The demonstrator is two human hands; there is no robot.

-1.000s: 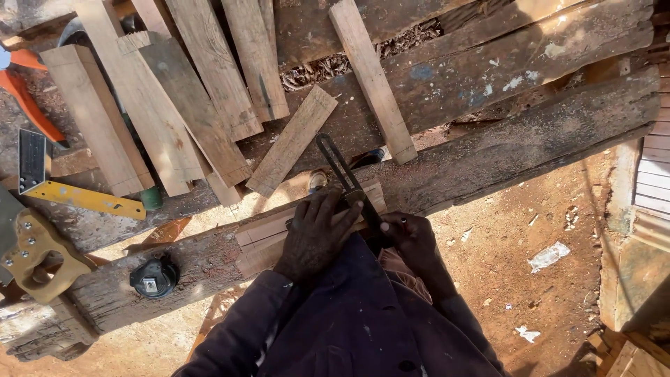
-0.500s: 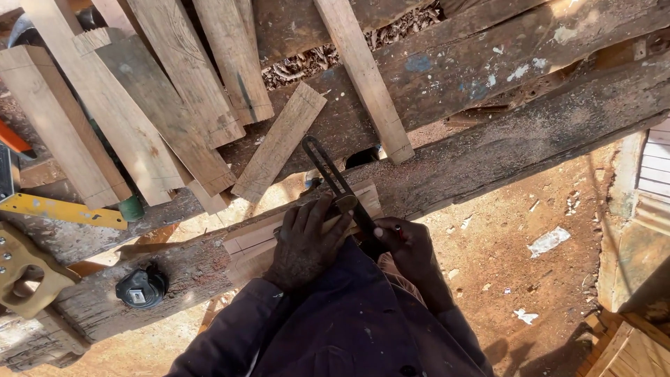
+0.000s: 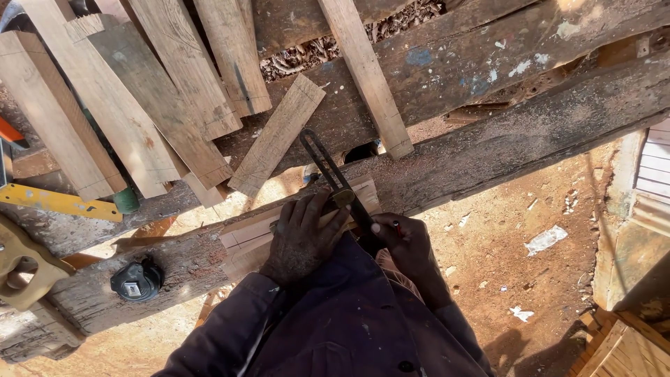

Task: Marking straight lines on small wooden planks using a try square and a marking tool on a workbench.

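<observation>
My left hand (image 3: 301,237) presses flat on a pale wooden piece (image 3: 244,237) lying on a rough grey beam (image 3: 174,262). Its fingers hold down a dark metal sliding bevel (image 3: 328,167), whose slotted blade angles up and left across the wood. My right hand (image 3: 405,241) grips the bevel's lower end and pinches a small red pencil (image 3: 396,226) against it. Dark blue sleeves cover both arms.
Several loose planks (image 3: 160,98) lean across weathered beams (image 3: 488,77) at the top. A black tape measure (image 3: 136,279) sits on the beam at left, near a handsaw handle (image 3: 21,269) and a yellow level (image 3: 59,202). Sandy ground (image 3: 523,265) with scraps lies to the right.
The view has drifted so the tools at left slide further left. My left hand has settled firmer over the bevel and wood; my right hand stays at its lower end.
</observation>
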